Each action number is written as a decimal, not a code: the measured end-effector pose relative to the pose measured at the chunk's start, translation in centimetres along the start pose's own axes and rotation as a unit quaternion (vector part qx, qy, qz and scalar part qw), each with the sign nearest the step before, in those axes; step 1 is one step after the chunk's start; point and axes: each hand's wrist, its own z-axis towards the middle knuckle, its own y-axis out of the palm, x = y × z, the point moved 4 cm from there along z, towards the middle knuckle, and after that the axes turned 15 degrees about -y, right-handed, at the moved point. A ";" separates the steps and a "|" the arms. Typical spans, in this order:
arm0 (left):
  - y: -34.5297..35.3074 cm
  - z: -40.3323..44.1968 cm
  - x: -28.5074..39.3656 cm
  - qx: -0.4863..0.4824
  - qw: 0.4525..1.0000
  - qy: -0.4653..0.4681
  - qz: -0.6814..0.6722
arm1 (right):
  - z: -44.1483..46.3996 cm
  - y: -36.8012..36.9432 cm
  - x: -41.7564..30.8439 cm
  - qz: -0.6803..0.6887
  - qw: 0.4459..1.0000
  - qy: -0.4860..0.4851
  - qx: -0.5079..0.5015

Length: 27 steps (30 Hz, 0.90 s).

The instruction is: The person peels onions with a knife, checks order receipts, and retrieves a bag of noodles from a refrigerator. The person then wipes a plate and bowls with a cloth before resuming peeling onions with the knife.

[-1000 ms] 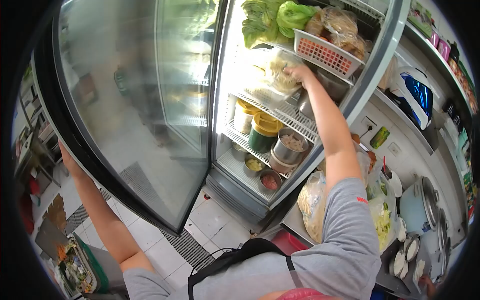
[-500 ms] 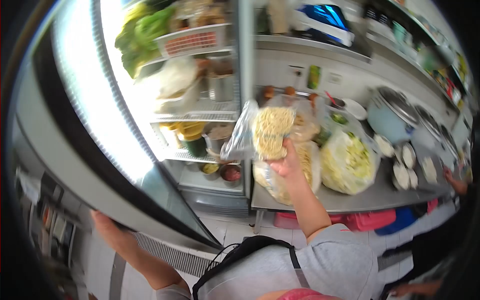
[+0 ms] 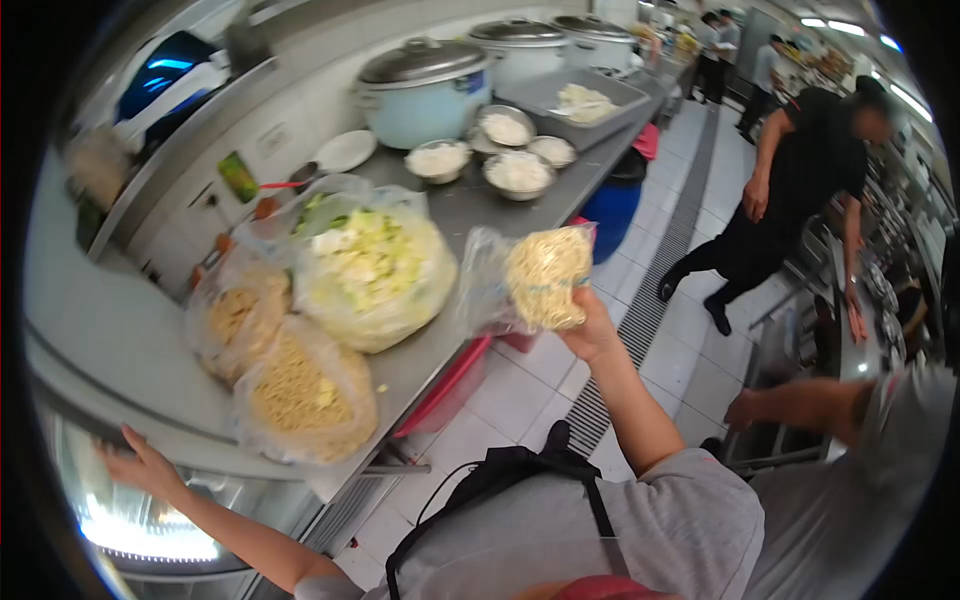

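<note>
My right hand (image 3: 592, 332) is closed around a clear plastic bag of pale yellow noodles (image 3: 548, 272), lifted in front of me beside the counter's edge. The loose end of the bag hangs off to the left. Far to the left, my left hand (image 3: 142, 466) is stretched out with its fingers apart, by the refrigerator door (image 3: 150, 530); whether it touches the door I cannot tell. On the steel counter (image 3: 405, 385) between my hands stand an open bag of chopped cabbage (image 3: 375, 260) and two open bags of noodles, the nearer noodle bag (image 3: 305, 395) close to the front edge.
Metal bowls of white food (image 3: 518, 173), a grey tray (image 3: 580, 100) and large lidded pots (image 3: 423, 85) stand further along the counter. One person in black (image 3: 805, 170) is in the aisle; another person's arm (image 3: 800, 410) reaches in at right. A floor grate (image 3: 650, 285) runs lengthwise.
My view has swung right, from the open refrigerator to the counter and aisle. The noodle bag stays in my right hand. My left hand, earlier on the door's edge, now has its fingers spread.
</note>
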 end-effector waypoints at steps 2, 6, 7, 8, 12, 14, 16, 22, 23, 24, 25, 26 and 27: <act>-2.4 -7.1 7.7 0.057 0.998 0.011 0.007 | 0.8 -4.5 -4.4 -0.033 0.995 -0.049 0.078; 1.8 -26.0 19.1 -0.360 0.865 -0.080 -0.341 | 3.4 -10.9 -12.3 -0.077 0.981 -0.092 0.152; 1.5 -30.3 24.8 -0.493 0.819 -0.079 -0.284 | 3.9 -12.4 -13.5 -0.083 0.979 -0.093 0.162; 2.8 -35.3 28.3 -0.576 0.726 -0.130 -0.352 | 4.4 -12.7 -14.9 -0.091 0.972 -0.101 0.190; 2.2 -48.8 43.0 -0.805 0.369 -0.132 -0.445 | 6.8 -16.9 -18.2 -0.026 0.977 -0.110 0.184; 1.5 -52.5 49.1 -0.796 0.361 -0.130 -0.469 | 7.6 -19.1 -18.9 -0.038 0.980 -0.104 0.167; 1.6 -55.0 54.1 -0.826 0.328 -0.105 -0.447 | 8.6 -22.1 -19.2 -0.043 0.978 -0.103 0.177; 5.7 -65.5 70.9 -0.727 0.425 0.114 -0.527 | 13.3 -36.7 -23.8 -0.410 0.833 0.034 0.370; 6.7 -69.0 73.0 -0.743 0.423 0.146 -0.497 | 14.4 -39.4 -25.4 -0.457 0.799 -0.034 0.390; 7.5 -72.8 74.8 -0.756 0.422 0.176 -0.469 | 15.7 -41.3 -27.0 -0.492 0.782 -0.082 0.375; 8.2 -75.6 77.3 -0.761 0.423 0.206 -0.446 | 17.7 -42.6 -29.1 -0.527 0.761 -0.135 0.354; 8.5 -77.1 79.7 -0.772 0.402 0.186 -0.456 | 19.7 -43.6 -31.0 -0.543 0.756 -0.136 0.338; 8.7 -78.7 81.9 -0.785 0.379 0.168 -0.460 | 21.5 -44.3 -32.6 -0.557 0.752 -0.132 0.326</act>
